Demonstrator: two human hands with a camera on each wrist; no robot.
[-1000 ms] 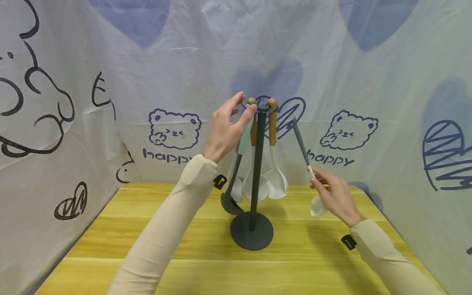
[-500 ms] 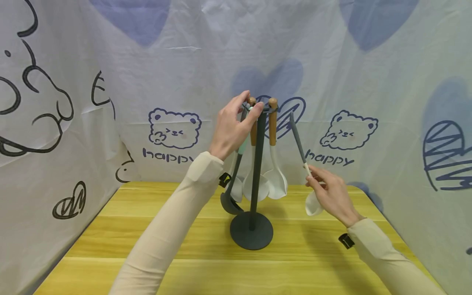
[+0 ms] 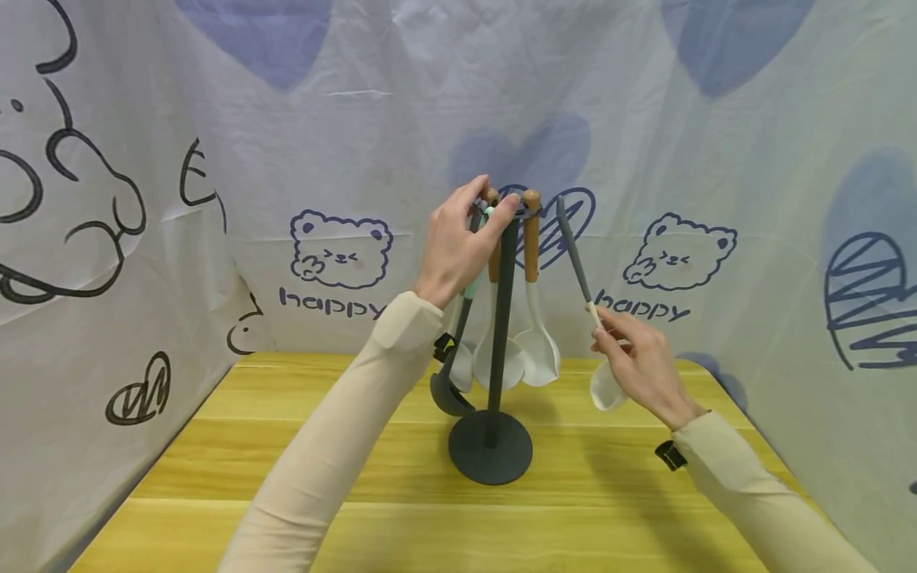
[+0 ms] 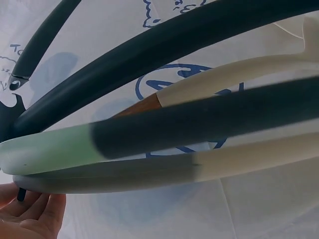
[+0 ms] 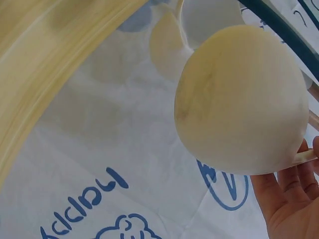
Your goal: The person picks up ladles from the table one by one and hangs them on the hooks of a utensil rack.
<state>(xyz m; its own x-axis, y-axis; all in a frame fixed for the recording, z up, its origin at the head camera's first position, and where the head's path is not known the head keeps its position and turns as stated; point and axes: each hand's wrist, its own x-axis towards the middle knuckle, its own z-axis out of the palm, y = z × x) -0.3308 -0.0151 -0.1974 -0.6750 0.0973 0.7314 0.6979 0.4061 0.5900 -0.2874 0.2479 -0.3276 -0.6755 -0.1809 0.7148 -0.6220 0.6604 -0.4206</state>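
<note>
A black utensil stand (image 3: 504,318) rises from a round base. At its top ring, my left hand (image 3: 458,243) grips with thumb and fingers, beside the hung handles. A black ladle (image 3: 450,386) with a mint handle (image 4: 50,152) hangs close by that hand. Further right, my right hand (image 3: 645,370) pinches the white neck of a ladle with a grey handle (image 3: 575,255). Its white bowl (image 5: 239,99) points down. The handle's tip, with a hole (image 4: 15,84), is near the ring but apart from it in the left wrist view.
White utensils with wooden handles (image 3: 531,247) hang on the stand. Another grey-and-white handle (image 4: 124,181) hangs near the left hand. The stand's base (image 3: 490,461) sits on a wooden table (image 3: 387,469). Printed cloth (image 3: 401,95) surrounds the back and sides.
My right hand has brought the grey-handled ladle left and up, closer to the stand's top. My left hand has shifted slightly right along the ring, its thumb now nearer the pole.
</note>
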